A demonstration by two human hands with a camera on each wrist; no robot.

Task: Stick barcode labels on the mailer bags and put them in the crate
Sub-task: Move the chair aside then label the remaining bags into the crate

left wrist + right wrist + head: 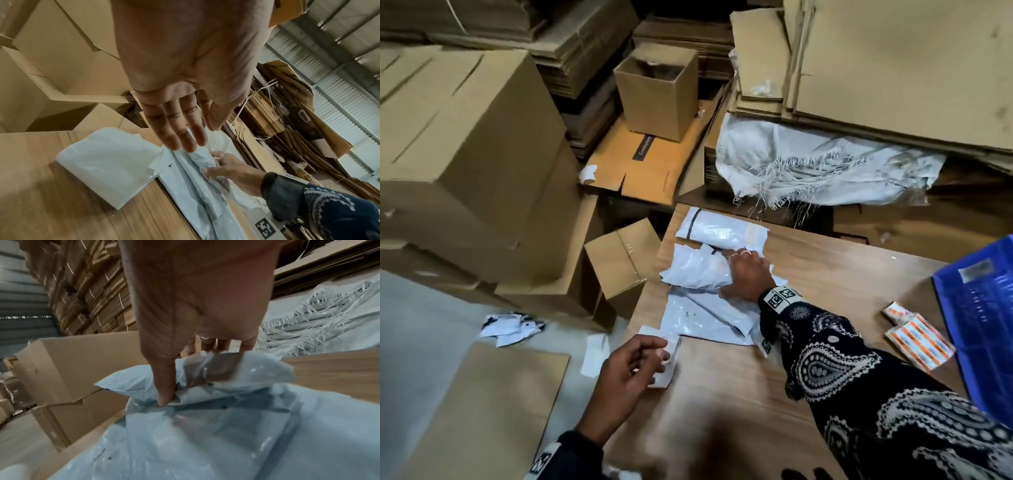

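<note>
Right hand [748,275] fingers pinch mailer bag [697,269] (topmost).

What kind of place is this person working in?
Most likely a warehouse packing area: stacked cardboard boxes, flattened cartons, and mailer bags on a wooden table beside a blue crate.

I count three white mailer bags [717,231] piled on my table [825,274], plus one blue crate [983,318]. Two orange-striped packets [919,337] beside it. Two hands: my left hand [625,371], my right hand [748,277].
</note>
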